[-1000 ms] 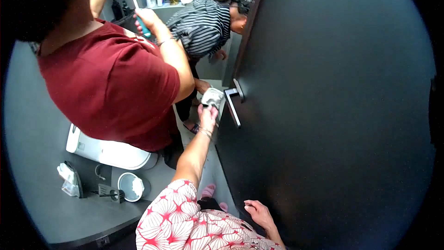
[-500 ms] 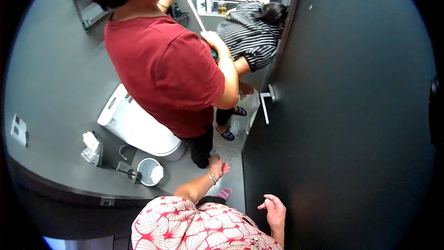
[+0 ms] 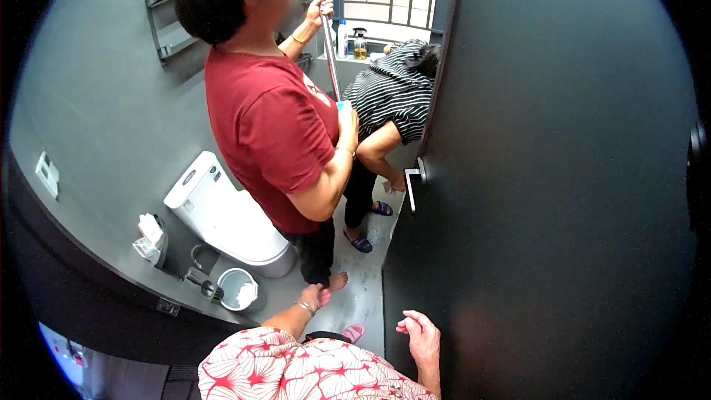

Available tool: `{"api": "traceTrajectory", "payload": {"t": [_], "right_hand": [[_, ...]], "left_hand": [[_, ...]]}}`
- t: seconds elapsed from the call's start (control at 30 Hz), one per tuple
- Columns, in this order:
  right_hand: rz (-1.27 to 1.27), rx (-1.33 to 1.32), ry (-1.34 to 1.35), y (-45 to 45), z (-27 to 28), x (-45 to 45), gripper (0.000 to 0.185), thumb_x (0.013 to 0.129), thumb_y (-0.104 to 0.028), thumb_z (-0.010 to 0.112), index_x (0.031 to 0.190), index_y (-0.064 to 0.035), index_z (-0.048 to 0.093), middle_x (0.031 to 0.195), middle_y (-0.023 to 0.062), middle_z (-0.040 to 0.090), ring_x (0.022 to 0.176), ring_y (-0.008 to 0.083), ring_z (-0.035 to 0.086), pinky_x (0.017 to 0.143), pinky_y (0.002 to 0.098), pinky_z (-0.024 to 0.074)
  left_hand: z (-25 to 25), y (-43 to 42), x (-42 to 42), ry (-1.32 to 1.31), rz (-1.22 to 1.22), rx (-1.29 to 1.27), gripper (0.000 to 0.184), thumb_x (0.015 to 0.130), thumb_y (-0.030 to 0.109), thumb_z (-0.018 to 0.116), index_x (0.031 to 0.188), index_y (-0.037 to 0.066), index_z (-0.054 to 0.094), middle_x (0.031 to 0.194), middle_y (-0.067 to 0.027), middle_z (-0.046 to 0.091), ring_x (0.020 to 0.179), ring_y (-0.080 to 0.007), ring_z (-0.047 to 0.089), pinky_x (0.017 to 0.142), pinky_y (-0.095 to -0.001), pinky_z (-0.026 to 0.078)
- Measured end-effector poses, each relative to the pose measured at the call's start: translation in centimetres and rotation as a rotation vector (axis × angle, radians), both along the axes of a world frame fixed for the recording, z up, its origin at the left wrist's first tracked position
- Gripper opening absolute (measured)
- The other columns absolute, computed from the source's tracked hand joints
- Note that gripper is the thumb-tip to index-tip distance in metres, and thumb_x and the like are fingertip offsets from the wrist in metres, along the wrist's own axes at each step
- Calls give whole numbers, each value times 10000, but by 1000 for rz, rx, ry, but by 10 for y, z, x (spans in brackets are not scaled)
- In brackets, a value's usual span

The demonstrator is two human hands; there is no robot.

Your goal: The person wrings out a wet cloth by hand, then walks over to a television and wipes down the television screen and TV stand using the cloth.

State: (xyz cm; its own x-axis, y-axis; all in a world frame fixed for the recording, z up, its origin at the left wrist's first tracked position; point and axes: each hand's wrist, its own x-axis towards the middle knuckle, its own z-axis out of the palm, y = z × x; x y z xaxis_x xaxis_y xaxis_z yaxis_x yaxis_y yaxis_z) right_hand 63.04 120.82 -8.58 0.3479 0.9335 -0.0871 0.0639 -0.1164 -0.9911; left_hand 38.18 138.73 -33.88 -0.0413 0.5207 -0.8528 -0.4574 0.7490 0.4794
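The right hand (image 3: pixel 423 335), empty with softly bent fingers, is nearer than the empty, loose-fingered left hand (image 3: pixel 316 297) to the big flat black door (image 3: pixel 555 178), whose long silver metal handle (image 3: pixel 411 191) lies ahead, pointing back.

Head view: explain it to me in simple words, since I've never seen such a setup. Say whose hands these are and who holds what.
There is no machine here: these are a person's own bare hands, seen by a camera worn on their head, facing forward and down. The left hand and the right hand both seem to hold nothing; the right is nearest the dark door. Ahead, a co-worker in a dark red shirt grips a long pole, while a person in a striped shirt bends over. On the floor stand a toilet and a bin with something white inside.
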Motion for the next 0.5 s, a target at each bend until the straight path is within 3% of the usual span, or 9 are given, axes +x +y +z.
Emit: {"api": "traceTrajectory", "payload": {"t": [0.2,0.27,0.5], "right_hand": [[57,-37,-55,-4,-9,-3,194,814,-78,493,945,43,569,751,106,622,678,146,609,638,244,493],[71,-53,-25,-1,-16,0,228,803,-148,502,942,13,584,756,104,638,714,140,626,651,234,471],[117,-56,-33,-1,-24,-2,213,806,-106,499,951,29,576,762,107,631,697,144,616,651,242,482]], "left_hand": [[18,-4,34,-6,-230,-21,213,841,214,457,967,53,515,814,-95,578,737,-239,588,607,-358,499],[20,-9,46,-26,-269,11,219,843,214,459,982,54,515,850,-96,587,759,-232,591,602,-348,502],[-1,-16,50,-117,-286,-53,168,857,216,451,970,98,495,867,-102,584,756,-268,587,638,-389,497]]}}
